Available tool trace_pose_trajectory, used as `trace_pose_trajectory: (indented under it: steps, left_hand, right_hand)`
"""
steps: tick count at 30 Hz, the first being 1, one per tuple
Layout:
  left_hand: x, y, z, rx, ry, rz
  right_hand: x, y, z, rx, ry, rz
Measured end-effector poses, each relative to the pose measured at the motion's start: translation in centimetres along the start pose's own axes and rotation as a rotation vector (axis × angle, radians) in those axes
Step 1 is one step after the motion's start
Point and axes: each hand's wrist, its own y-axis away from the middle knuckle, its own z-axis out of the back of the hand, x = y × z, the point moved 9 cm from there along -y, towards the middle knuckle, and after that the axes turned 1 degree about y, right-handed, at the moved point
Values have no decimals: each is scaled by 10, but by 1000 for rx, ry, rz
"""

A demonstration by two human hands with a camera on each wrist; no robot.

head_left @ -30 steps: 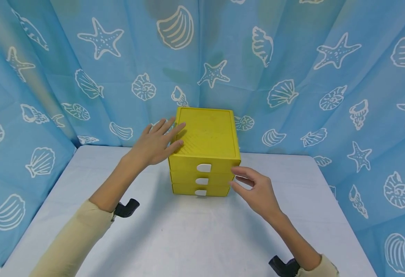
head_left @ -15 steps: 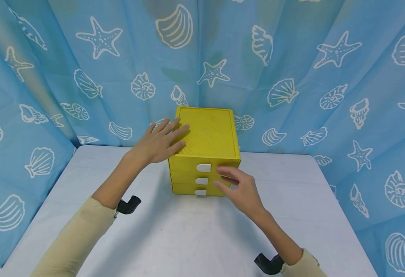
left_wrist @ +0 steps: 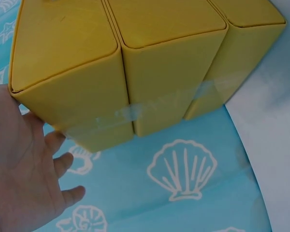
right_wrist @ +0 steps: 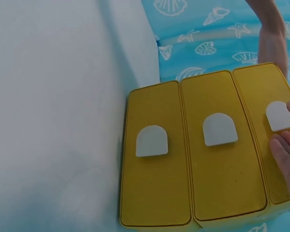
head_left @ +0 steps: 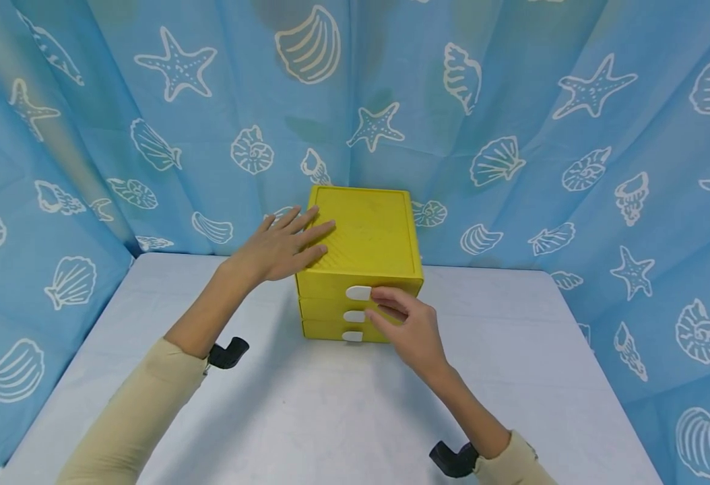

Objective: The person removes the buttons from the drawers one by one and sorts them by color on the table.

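Observation:
A yellow three-drawer storage box stands on the white table, its drawers all closed. Each drawer front carries a white tab handle: the top handle, the middle handle and the bottom handle. My left hand rests on the box's upper left edge, fingers spread over the top. In the left wrist view, the left hand lies along the box's side. My right hand is at the drawer fronts, its thumb and fingers apart. Its fingertips are right at the top handle, also in the right wrist view.
Behind the table hangs a blue curtain with white shells and starfish, close behind the box. Black wrist mounts sit at both sleeves. A strip of clear tape crosses the side of the drawers.
My right hand has moved left from the box's right front edge to the top handle. The left hand has slid slightly further onto the top. The box has stayed in place.

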Motion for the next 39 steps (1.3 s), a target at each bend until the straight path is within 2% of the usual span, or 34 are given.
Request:
trace_pose_trajectory:
  steps: [3,10,20,29,39]
  left_hand:
    - [0,-1,0,-1,1,-1]
    - [-1,1,-1,-1,-4,2]
    - [0,0,-1,4,-7,-10]
    - [0,1,-2,6,-13,-14]
    - [1,-1,-3,9,-9,13]
  right_hand:
    - [-2,0,-1,-31,3,9]
    - [-30,-2,-4,-137,47,43]
    - [-31,-4,-6,-308,192,66]
    - [-28,-2,-8,-329,217,78]
    - [-26,2,-9,-341,231,84]
